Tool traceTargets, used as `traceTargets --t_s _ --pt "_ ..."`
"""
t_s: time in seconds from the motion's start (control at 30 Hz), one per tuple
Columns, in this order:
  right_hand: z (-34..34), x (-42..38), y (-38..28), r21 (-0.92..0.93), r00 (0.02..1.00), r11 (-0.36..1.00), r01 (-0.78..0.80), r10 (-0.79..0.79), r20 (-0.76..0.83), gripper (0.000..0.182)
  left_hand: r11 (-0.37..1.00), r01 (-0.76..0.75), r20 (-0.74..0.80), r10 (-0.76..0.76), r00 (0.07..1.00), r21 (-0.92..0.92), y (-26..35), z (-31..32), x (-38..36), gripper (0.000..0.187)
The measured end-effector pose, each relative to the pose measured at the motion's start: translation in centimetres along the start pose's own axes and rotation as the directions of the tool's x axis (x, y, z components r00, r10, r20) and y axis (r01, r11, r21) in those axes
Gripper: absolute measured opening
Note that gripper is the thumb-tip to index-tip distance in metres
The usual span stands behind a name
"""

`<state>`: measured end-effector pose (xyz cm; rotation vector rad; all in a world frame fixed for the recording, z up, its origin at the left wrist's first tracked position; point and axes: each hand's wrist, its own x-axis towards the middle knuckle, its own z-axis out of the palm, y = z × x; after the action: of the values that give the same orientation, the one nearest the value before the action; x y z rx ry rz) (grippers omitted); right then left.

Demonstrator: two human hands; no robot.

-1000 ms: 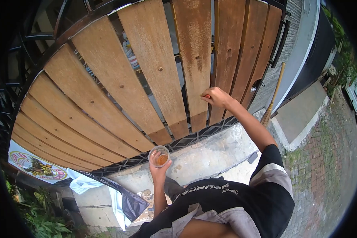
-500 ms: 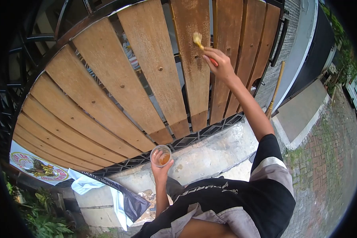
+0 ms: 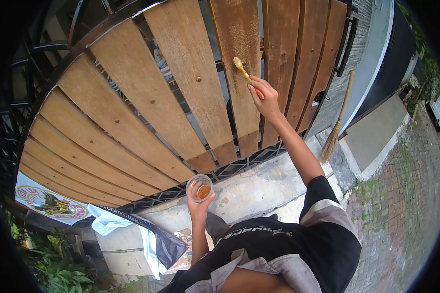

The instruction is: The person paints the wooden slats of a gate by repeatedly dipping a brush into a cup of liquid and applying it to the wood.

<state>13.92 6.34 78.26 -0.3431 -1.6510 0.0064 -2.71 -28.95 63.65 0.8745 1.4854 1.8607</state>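
Note:
My right hand (image 3: 265, 95) is closed round the red handle of a paintbrush (image 3: 241, 67). Its pale bristles lie against a wooden slat (image 3: 247, 105) of the gate. That slat looks dark and wet in its upper part and lighter lower down. Slats to its right are darker brown, while those on the left, such as this slat (image 3: 188, 63), are paler. Low in front of the gate, my left hand (image 3: 198, 207) holds a clear plastic cup (image 3: 199, 181) with some amber-brown liquid in the bottom.
A straw broom (image 3: 333, 136) leans by the grey wall right of the gate. Below the slats runs a concrete ledge (image 3: 259, 188). Printed banners (image 3: 54, 201) hang at lower left above plants (image 3: 58, 263). Brick paving (image 3: 391, 219) lies to the right.
My right hand and the brush have moved down the slat, the bristles now lower and slightly left. The cup stays in my left hand. The camera view has shifted a little.

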Motion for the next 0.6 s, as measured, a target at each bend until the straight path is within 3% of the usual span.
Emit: traceTargets --t_s 0.1,0.17,0.2,0.27,0.3,0.37,0.43,0.5,0.53,0.6 --pt "0.5 -5.6 1.7 0.044 0.977 0.977 -0.208 0.206 0.054 0.010 1.000 -0.013 -0.004 0.013 1.000 -0.008 0.5 -0.1 -0.6 0.087" --pt "0.2 -9.4 1.8 -0.073 0.859 0.881 -0.468 0.473 0.198 0.014 0.999 -0.028 -0.015 0.028 0.999 -0.017 0.5 -0.6 -0.5 0.087" --pt "0.2 -10.5 2.3 -0.066 0.859 0.882 -0.467 0.471 0.201 0.014 0.999 -0.039 -0.019 0.039 0.999 0.013 -0.1 -1.1 -0.6 0.086" --pt "0.1 -11.8 3.1 -0.414 0.500 0.676 -0.610 0.733 0.461 0.025 0.998 -0.050 -0.018 0.051 0.999 0.046 -0.4 -1.6 -1.2 0.086" --pt "0.3 -11.4 3.6 -0.376 0.511 0.703 -0.604 0.703 0.495 0.028 0.999 -0.026 -0.023 0.027 0.999 0.036 -0.2 -1.7 -1.5 0.087" --pt "1.3 -8.4 4.2 -0.259 0.708 0.813 -0.522 0.582 0.400 0.026 1.000 -0.005 -0.018 0.005 1.000 0.030 0.1 -1.7 -1.6 0.087" --pt "0.3 -0.7 1.2 -0.177 0.802 0.863 -0.473 0.505 0.317 0.026 0.999 0.030 -0.026 -0.029 0.999 0.030 0.3 -1.7 -1.8 0.087" --pt "-0.3 5.7 -0.9 -0.018 0.963 0.973 -0.231 0.231 0.136 0.018 0.999 0.026 -0.012 -0.025 1.000 0.033 0.3 -1.5 -1.5 0.087" --pt "-0.9 8.8 -1.8 0.015 0.997 0.998 -0.068 0.067 0.042 0.016 0.999 0.027 -0.004 -0.027 1.000 0.026 0.3 -1.4 -1.4 0.087" --pt "-1.7 14.2 -2.1 -0.047 0.962 0.974 0.223 -0.227 -0.153 0.014 0.999 0.017 0.005 -0.017 1.000 0.038 0.7 -0.9 -1.1 0.086"
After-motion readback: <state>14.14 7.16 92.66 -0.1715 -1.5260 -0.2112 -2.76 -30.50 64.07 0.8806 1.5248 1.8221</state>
